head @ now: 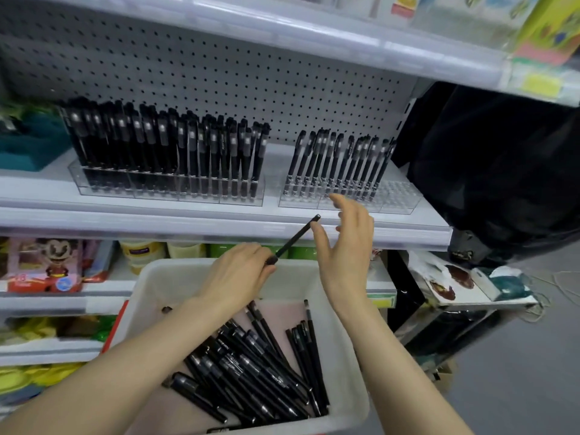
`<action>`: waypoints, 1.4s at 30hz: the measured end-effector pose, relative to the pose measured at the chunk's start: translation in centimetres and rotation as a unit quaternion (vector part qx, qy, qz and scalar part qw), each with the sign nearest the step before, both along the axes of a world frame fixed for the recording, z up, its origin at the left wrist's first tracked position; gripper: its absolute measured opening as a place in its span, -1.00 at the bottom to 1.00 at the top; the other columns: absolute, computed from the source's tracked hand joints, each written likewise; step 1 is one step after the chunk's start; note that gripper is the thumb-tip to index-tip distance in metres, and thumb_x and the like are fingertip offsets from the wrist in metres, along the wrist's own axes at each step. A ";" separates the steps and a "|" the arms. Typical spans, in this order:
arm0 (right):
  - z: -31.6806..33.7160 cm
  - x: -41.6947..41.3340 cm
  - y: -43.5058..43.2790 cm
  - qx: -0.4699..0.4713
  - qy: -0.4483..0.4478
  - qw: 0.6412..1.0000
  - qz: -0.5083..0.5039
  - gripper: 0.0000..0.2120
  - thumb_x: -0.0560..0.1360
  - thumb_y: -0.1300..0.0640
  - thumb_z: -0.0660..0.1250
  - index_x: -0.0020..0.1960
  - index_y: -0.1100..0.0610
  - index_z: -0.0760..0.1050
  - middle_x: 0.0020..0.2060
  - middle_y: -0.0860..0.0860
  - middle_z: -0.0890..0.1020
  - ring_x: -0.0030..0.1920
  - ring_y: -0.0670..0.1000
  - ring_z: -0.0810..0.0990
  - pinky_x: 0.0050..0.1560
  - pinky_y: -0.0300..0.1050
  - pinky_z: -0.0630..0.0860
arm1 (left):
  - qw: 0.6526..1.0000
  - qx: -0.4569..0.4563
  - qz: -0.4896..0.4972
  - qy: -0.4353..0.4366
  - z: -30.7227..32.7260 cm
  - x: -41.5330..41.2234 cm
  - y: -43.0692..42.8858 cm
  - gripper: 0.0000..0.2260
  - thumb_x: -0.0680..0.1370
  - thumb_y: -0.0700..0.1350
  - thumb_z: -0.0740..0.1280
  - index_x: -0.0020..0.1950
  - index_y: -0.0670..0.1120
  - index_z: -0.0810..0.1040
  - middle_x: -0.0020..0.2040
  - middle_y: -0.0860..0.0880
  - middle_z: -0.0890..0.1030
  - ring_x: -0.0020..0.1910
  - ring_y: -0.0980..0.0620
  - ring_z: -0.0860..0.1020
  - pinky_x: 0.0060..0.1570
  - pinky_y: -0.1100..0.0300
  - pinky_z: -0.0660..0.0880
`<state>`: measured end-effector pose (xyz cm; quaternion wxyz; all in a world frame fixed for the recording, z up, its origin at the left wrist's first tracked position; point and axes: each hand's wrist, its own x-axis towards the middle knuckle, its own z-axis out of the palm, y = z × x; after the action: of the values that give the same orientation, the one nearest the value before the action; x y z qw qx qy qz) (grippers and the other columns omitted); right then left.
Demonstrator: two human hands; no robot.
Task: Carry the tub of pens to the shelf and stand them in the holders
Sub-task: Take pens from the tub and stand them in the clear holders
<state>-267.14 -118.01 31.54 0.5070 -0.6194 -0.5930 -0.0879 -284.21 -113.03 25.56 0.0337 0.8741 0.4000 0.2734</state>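
A pen (298, 235) is pinched by fingers of the left hand (237, 277) over the tub (147, 287), while the right hand (346, 249) is held, fingers apart, just below the holder (398, 197) at one o'clock.

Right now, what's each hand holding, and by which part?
The left hand pinches one black pen by its lower end, above the tub. The right hand is open beside the pen's upper end, gripping nothing.

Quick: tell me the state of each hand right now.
Left hand: grips one black pen by its lower end.
Right hand: open, fingers spread, holding nothing.
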 end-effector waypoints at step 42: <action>7.6 18.6 10.9 -0.073 0.107 0.990 -0.063 -0.85 0.59 0.10 0.30 0.06 0.16 0.57 -0.17 0.06 0.68 -0.15 0.14 0.66 0.00 0.15 0.59 | 0.983 0.171 0.042 0.048 5.3 9.1 7.5 -0.49 0.40 -0.37 0.40 0.36 -0.21 0.48 0.25 -0.17 0.51 0.20 -0.19 0.42 0.23 -0.11 0.43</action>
<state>-248.53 -107.11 39.11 0.5141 -0.6969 -0.4999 -0.0097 -275.07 -105.48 30.84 -0.1472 0.8615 0.3846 0.2972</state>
